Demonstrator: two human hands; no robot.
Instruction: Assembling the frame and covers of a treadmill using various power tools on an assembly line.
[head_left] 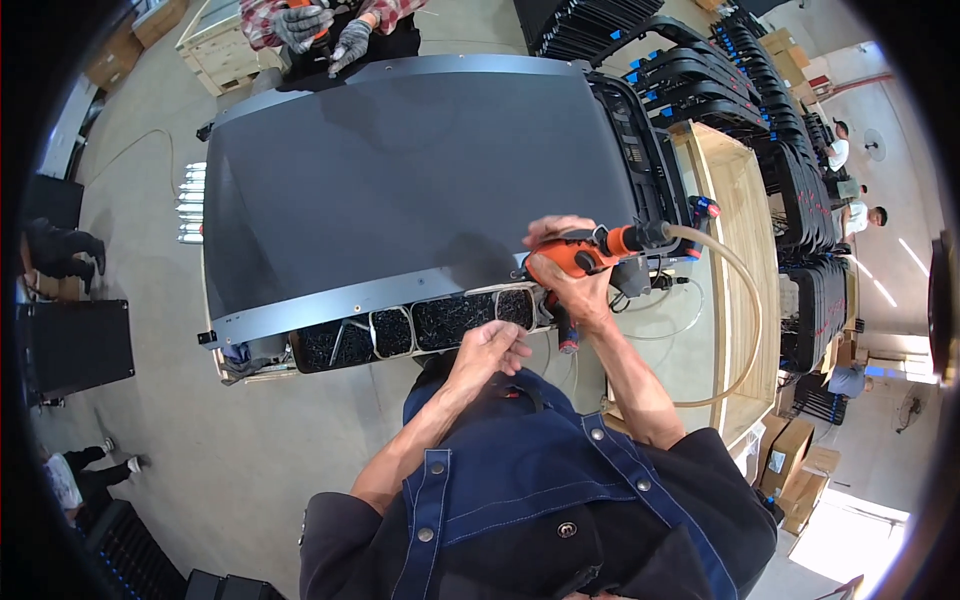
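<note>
My right hand [572, 285] is wrapped round an orange power drill [580, 258] with a beige hose at its back end. The drill's front end points left, at the grey side rail [365, 283] of a large treadmill deck with a dark belt [400, 180]. My left hand [490, 357] hovers by the near edge, just in front of the rightmost of several bins [452, 320] holding small black screws. Its fingers are curled together; whatever is between them is hidden. A white-handled stick-like tool [345, 335] lies in the left bin.
Across the deck, another person's gloved hands [325, 38] hold an orange tool. A wooden crate [735, 200] stands right of the deck, with the hose [752, 320] looping over it. Black frames [700, 90] are stacked behind. Several white tubes [190, 205] stick out at the left.
</note>
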